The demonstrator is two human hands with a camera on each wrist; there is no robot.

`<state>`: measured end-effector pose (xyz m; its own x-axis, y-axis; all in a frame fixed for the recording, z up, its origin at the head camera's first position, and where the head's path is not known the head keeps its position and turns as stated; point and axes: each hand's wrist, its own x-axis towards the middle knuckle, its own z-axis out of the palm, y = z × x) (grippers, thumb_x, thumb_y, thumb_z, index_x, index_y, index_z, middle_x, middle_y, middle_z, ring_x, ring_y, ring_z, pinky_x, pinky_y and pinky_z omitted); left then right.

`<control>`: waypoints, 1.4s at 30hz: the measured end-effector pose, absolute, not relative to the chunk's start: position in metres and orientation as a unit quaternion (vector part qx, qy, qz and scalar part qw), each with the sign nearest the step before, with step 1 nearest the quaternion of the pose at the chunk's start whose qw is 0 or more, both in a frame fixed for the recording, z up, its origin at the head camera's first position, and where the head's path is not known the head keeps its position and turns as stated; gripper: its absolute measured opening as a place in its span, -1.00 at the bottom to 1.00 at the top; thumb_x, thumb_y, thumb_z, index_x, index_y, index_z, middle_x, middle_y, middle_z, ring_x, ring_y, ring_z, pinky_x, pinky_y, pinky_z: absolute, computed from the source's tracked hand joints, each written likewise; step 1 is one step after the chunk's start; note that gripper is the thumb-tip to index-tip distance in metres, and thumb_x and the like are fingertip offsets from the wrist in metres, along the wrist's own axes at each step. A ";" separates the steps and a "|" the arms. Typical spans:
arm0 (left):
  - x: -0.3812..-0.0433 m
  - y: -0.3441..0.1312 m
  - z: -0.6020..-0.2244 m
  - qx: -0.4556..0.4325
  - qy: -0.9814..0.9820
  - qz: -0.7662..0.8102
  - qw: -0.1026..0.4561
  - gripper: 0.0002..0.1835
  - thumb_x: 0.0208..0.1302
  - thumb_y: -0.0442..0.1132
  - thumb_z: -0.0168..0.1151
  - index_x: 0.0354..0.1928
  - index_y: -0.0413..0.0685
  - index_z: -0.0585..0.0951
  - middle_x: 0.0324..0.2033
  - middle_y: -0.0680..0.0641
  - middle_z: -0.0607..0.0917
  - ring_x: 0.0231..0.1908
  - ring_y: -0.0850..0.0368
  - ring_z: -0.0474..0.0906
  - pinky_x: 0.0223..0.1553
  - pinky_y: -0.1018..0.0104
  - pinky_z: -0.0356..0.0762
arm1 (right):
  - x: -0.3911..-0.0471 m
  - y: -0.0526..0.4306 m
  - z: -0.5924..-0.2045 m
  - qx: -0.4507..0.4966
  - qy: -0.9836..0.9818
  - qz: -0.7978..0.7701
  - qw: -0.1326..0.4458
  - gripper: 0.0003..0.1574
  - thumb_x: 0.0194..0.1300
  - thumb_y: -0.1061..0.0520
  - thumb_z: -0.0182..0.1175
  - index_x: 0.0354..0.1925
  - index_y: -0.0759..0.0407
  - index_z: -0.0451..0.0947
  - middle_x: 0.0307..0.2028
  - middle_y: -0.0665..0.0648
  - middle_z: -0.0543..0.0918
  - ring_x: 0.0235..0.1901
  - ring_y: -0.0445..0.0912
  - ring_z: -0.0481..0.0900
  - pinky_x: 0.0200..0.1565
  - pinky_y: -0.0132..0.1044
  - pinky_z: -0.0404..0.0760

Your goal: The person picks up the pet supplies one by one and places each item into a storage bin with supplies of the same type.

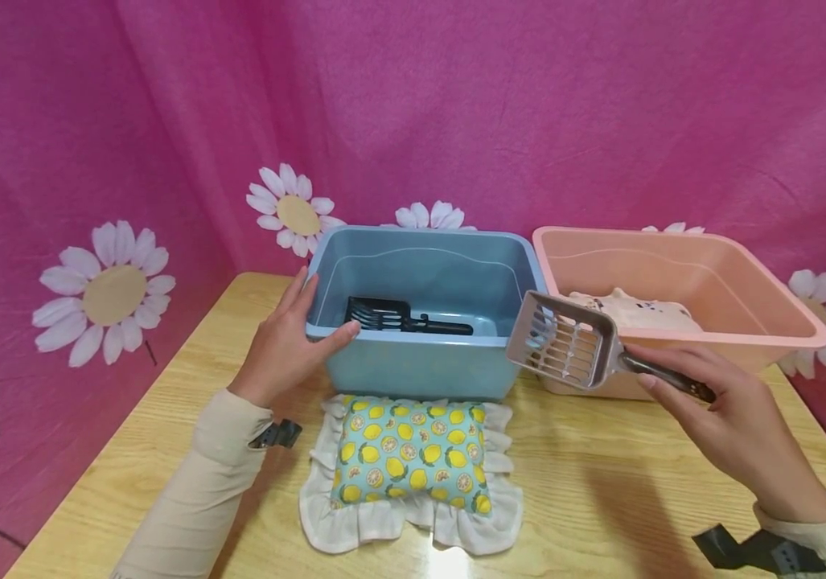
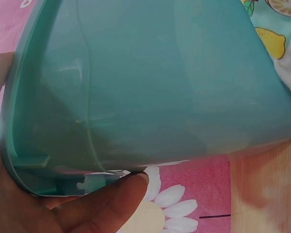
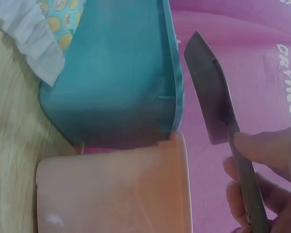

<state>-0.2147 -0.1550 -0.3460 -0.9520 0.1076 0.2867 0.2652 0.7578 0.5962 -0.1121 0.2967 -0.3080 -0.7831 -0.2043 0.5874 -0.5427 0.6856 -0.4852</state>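
Observation:
My left hand (image 1: 287, 342) grips the front left corner of a blue litter box (image 1: 420, 366), its thumb over the front rim. In the left wrist view, a fingertip (image 2: 136, 187) tucks under the rim's outside edge. A black slotted litter scoop (image 1: 384, 314) lies inside that box. My right hand (image 1: 727, 418) holds a metal litter scoop (image 1: 572, 342) by its dark handle. The scoop is raised, its slotted head tilted in front of the gap between the blue box and a peach litter box (image 1: 767, 347). The right wrist view catches the scoop (image 3: 211, 92) side-on.
A lemon-print pillow (image 1: 413, 454) with white ruffles lies before the blue box on the wooden table (image 1: 565, 507). A pale patterned soft item (image 1: 637, 312) rests in the peach box. Pink flowered cloth (image 1: 565, 104) hangs behind and at the sides.

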 end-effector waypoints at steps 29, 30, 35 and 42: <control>-0.213 -0.155 -0.349 -0.098 -0.929 -0.338 0.112 0.10 0.05 0.44 0.18 0.52 0.08 0.02 0.51 0.00 -0.06 0.37 -0.21 0.16 0.03 -0.24 0.48 | -0.154 0.268 -0.305 0.238 -0.856 0.393 0.235 -0.48 0.09 0.48 0.31 0.04 0.19 0.65 -0.07 0.08 0.66 -0.04 -0.25 0.52 -0.09 -0.60 0.47; -0.213 -0.156 -0.349 -0.097 -0.929 -0.339 0.111 0.10 0.05 0.44 0.18 0.53 0.08 0.01 0.51 0.00 -0.06 0.37 -0.21 0.15 0.02 -0.24 0.48 | -0.155 0.267 -0.304 0.240 -0.856 0.394 0.233 -0.48 0.10 0.48 0.31 0.05 0.18 0.65 -0.08 0.08 0.66 -0.05 -0.24 0.53 -0.10 -0.60 0.47; -0.214 -0.157 -0.348 -0.093 -0.929 -0.341 0.108 0.11 0.05 0.45 0.18 0.53 0.11 0.00 0.51 0.02 -0.07 0.38 -0.22 0.13 0.02 -0.23 0.48 | -0.162 0.259 -0.302 0.246 -0.855 0.399 0.221 -0.47 0.11 0.47 0.31 0.05 0.15 0.65 -0.06 0.12 0.67 -0.02 -0.27 0.52 -0.05 -0.59 0.48; -0.215 -0.155 -0.348 -0.092 -0.929 -0.341 0.107 0.11 0.04 0.44 0.18 0.53 0.11 0.00 0.51 0.02 -0.07 0.39 -0.21 0.12 0.02 -0.22 0.49 | -0.173 0.249 -0.304 0.277 -0.842 0.410 0.215 -0.45 0.08 0.51 0.30 0.05 0.20 0.64 -0.04 0.14 0.65 -0.01 -0.24 0.50 -0.04 -0.57 0.48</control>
<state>-0.2151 -0.1553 -0.3478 -0.9600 0.0987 0.2619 0.2447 0.7501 0.6144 -0.1729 0.2495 -0.3035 -0.7540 -0.2895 0.5897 -0.6428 0.5102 -0.5714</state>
